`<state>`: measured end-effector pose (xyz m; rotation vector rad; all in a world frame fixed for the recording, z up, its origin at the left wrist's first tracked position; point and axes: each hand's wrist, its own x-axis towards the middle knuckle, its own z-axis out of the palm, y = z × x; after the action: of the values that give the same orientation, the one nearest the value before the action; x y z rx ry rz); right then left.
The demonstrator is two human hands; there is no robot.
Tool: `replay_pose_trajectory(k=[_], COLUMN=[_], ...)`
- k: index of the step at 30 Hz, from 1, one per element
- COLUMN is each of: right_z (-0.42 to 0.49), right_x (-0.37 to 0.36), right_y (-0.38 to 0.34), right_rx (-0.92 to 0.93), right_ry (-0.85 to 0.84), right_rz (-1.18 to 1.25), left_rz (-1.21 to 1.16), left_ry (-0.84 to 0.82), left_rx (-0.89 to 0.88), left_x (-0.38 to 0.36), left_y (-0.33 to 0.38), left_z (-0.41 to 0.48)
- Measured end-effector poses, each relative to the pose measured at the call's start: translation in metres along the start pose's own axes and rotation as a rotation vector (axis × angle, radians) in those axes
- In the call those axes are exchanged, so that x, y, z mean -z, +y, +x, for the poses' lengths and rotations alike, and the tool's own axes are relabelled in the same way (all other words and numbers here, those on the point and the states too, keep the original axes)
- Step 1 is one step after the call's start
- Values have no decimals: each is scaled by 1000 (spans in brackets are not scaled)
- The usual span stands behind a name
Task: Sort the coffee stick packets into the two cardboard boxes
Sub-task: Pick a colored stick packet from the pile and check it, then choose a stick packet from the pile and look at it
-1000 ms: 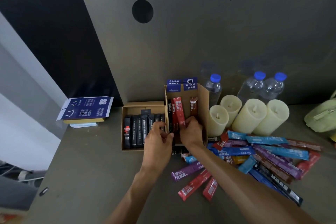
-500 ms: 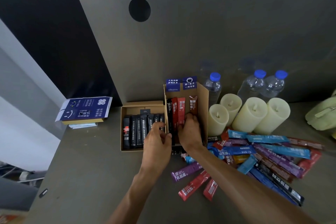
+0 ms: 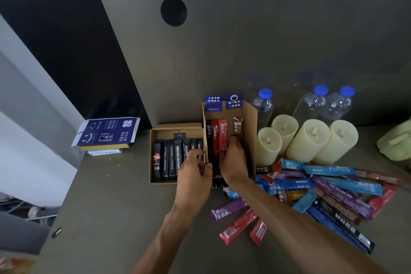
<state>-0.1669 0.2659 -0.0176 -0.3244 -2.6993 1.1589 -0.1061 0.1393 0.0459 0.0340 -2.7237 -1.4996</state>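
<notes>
The red packet that leaned a second ago now stands straight beside its twin, and the right hand (image 3: 233, 160) has slid a little up the box.

The right fingers (image 3: 231, 141) curl round the low part of the red packets (image 3: 222, 133) and hold them. These stand on end in the tall cardboard box (image 3: 250, 118), long side up and down, tops toward the back wall. A black packet (image 3: 209, 133) stands just left of them, against the left wall. A brown packet (image 3: 238, 125) stands just right of them. Past the brown one there is free room up to the right wall.

The left hand (image 3: 193, 176) sits where the two boxes meet. Its fingers are bent over that edge, but I cannot tell if they grip it.

The low cardboard box (image 3: 153, 162) touches the tall one. A row of black stick packets (image 3: 171, 158) fills it from side to side, long sides running near to far. A bare strip stays at the back.

More loose packets (image 3: 329, 187) lie flat on the counter (image 3: 111, 207), right of the tall box, pointing many ways. Four candles (image 3: 307, 140) stand just beside the tall box's right wall.
</notes>
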Motion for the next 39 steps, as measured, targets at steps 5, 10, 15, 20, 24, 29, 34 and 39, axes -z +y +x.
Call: replay_pose_trajectory(k=[5,10,15,20,24,29,34,39], right_z=[-1,-12,-47,-92,-119,-133,-135,-131], right_x=[1,12,42,80,96,100,110,125], right_y=[2,2,1,28,53,70,74,78], right_rx=[15,33,99,75,70,9,-55,-113], right_ry=[11,-1,-35,-109,-124,-182,-209,-235], right_rz=[15,42,105,128,99,85,105,104], left_rz=[-6,0,172,308,440,493,439,291], left_ry=[16,45,-32,-152,-221,-238,-233,-284], left_rx=[-6,-3,-20,-28,-36,-66,-24,7], left_x=[0,3,-4,-23,-41,-52,-39,-18], left_y=[-1,-13,-46,-61,-52,-46,-55,-58], left_z=[-2,-18,-49,-71,-69,-68,-77,-87])
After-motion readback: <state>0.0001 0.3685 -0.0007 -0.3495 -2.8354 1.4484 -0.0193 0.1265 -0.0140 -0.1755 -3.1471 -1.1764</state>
